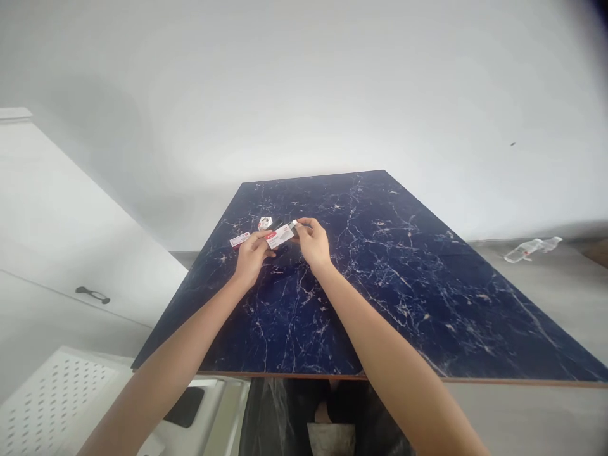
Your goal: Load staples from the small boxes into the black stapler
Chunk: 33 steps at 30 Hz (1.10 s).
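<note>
The white-and-red box (280,236) is held between the two hands, raised above the left part of the blue marbled table (389,297), its length slanting up toward the right. Its left, redder end sits in the left grip (253,254): the thumb lies over the printed face and the other fingers are curled beneath, closed on the box with little gap. The right grip (311,240) is at the opposite end, thumb and forefinger nearly together on a small white tip (294,223) there; whether this is a flap or a separate piece is too small to tell. The remaining right fingers are bent and partly hidden.

Just behind the left hand, a small white box (265,222) rests on the table, and a flat white-and-red packet (239,240) lies to the left, close to the knuckles. A dark object (276,225) shows just behind the held box, mostly covered by it.
</note>
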{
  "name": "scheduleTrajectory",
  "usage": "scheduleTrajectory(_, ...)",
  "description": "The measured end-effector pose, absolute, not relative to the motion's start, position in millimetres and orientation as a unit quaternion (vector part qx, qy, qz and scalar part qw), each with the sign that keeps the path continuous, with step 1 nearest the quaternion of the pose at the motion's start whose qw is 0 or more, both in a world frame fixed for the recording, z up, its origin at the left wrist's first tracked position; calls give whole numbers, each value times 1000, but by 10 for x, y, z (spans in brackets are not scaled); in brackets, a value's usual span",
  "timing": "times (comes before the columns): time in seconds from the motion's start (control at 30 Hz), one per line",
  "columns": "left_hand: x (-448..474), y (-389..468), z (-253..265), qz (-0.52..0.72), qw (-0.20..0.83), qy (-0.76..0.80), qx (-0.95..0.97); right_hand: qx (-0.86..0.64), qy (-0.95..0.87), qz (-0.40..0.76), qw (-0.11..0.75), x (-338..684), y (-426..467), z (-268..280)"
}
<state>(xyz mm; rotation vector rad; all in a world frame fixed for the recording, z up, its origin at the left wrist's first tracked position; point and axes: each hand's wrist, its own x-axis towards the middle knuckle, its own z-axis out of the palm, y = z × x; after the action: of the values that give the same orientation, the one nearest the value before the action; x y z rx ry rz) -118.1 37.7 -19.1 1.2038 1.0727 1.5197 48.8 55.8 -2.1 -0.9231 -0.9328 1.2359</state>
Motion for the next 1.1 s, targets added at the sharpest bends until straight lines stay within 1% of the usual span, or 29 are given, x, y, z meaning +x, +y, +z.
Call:
scheduleTrajectory(0.1,-1170,367,-184,623,471,420,463,-370,-320,622,611,478,546,-18)
scheduleTrajectory(0.13,-1168,366,-183,623,478,418,457,-365,-310,633,608,473,540,-20)
scheduleTrajectory(0.17,-1165,365,-182,623,481,417,455,-366,-317,629,608,466,532,-24)
scheduleTrajectory(0.33,-1136,331,-155,625,504,405,439,-377,-433,530,624,416,495,-56)
scheduleTrajectory(0.4,-1137,308,-134,625,538,376,423,-367,-415,552,623,395,478,-70)
scheduleTrajectory(0.47,-1152,289,-111,619,567,346,419,-355,-369,603,612,383,457,-79)
scheduleTrajectory(0.57,-1188,273,-79,606,580,322,439,-343,-356,632,596,376,424,-78)
scheduleTrajectory(0.73,-1216,257,-36,599,579,302,463,-356,-419,578,603,345,373,-67)
scheduleTrajectory(0.9,-1201,234,-18,573,578,327,480,-367,-395,583,608,363,386,-60)
scheduleTrajectory(1.03,-1220,255,-29,580,580,333,466,-369,-502,508,595,446,436,-45)
scheduleTrajectory(1.1,-1240,272,-39,590,573,332,463,-358,-532,511,573,470,442,-37)
